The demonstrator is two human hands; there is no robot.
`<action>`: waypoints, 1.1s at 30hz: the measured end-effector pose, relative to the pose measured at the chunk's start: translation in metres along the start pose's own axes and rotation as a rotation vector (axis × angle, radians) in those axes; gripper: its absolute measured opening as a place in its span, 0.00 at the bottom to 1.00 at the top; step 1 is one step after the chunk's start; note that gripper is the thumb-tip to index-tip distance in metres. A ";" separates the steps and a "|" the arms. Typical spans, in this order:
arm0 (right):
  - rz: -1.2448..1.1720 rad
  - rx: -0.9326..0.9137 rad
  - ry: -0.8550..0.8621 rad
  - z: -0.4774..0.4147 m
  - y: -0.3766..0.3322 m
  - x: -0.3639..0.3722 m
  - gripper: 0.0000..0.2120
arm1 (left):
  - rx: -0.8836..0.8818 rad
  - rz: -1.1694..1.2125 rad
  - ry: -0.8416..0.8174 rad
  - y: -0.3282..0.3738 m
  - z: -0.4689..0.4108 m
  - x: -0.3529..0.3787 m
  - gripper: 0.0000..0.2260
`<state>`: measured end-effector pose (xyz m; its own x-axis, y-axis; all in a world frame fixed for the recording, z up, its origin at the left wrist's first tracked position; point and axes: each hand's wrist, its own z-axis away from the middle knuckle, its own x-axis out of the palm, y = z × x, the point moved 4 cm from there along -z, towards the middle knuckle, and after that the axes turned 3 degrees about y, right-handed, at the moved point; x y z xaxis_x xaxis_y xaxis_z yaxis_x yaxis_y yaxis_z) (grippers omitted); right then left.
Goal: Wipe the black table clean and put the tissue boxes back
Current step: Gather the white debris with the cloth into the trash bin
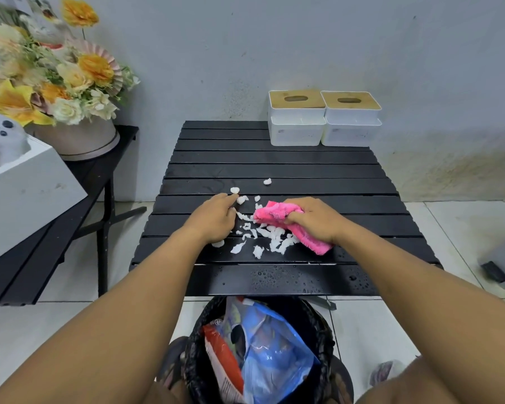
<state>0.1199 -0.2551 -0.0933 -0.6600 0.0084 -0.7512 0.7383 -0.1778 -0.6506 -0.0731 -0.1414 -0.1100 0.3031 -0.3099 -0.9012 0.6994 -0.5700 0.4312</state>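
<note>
Several paper and fabric flowers (pixel 70 74): yellow, orange and cream blooms, ruffled and pleated, packed in a round beige pot (pixel 79 141) at far left.
White box (pixel 27 182): smooth, matte, hard-edged, beside the pot on a second black worktop (pixel 18 272).
Black slatted worktop (pixel 274 167): flat matte strips with narrow gaps running crosswise; water beads glisten on the nearest slat.
Left grip (pixel 213 218): palm down, fingers curled onto the slats at the left edge of the scraps; whether it has hold of any cannot be told.
White tissue scraps (pixel 263 234): small, torn, crumpled bits strewn mid-worktop between the hands, thickest near the cloth, with two lying farther back.
Pink terry cloth (pixel 274 214): fluffy and bunched, one end trailing toward the near right, resting on the slats against the scraps.
Right grip (pixel 315 220): closed round the cloth's bunched middle, fingers curled over it.
Two white plastic tissue boxes (pixel 296 132) (pixel 352 132): rectangular with stepped walls and pale wooden lids cut with oval slots, side by side and touching at the worktop's far right corner, near the wall.
Round bin with crinkled black liner (pixel 318 330): on the pale tiled floor just below the near edge, stuffed with glossy blue and red wrappers.
</note>
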 end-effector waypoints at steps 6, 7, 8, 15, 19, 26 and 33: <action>-0.009 -0.027 -0.050 0.013 -0.008 0.009 0.07 | 0.022 0.010 -0.003 0.000 0.014 0.000 0.19; -0.021 -0.025 -0.054 0.015 -0.009 0.011 0.06 | 0.019 0.008 -0.003 -0.001 0.014 0.001 0.19; -0.030 -0.027 -0.055 0.017 -0.011 0.012 0.07 | 0.017 0.009 -0.001 -0.002 0.015 0.001 0.19; -0.098 0.026 0.106 0.016 -0.010 0.002 0.12 | 0.014 0.039 0.016 -0.003 0.014 0.003 0.19; -0.027 0.081 0.335 0.008 -0.004 -0.013 0.13 | -0.010 0.036 0.014 -0.005 0.012 0.002 0.20; 0.039 -0.013 0.118 0.010 -0.018 0.015 0.14 | -0.005 0.022 0.008 -0.003 0.011 0.003 0.20; 0.037 -0.062 0.031 0.021 -0.026 0.026 0.13 | 0.008 0.034 0.013 -0.002 0.014 0.001 0.19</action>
<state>0.0806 -0.2712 -0.0938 -0.6280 0.0331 -0.7775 0.7702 -0.1170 -0.6270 -0.0831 -0.1519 -0.1113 0.3350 -0.3194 -0.8864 0.6832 -0.5655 0.4620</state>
